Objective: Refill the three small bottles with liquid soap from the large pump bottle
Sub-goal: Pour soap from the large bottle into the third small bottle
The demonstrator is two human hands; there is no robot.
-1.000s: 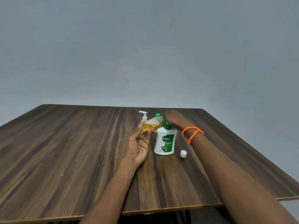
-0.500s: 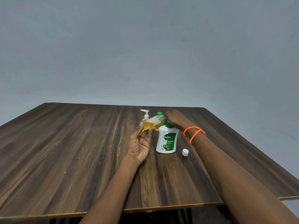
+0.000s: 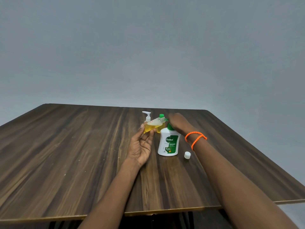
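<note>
On the dark wood-grain worktop (image 3: 82,154) stands one large white Dettol pump bottle with a green label (image 3: 168,142). The right hand (image 3: 179,123), its wrist wearing two loops of orange beaded bracelet (image 3: 195,139), rests on the bottle's green pump top. The left hand (image 3: 142,146) pinches one small clear bottle of yellow soap (image 3: 152,125), tilted toward the pump. Behind stand two more small bottles: one white-pump bottle (image 3: 147,116) and one green-capped bottle (image 3: 161,116). One small white cap (image 3: 187,154) lies just beside the large bottle.
</note>
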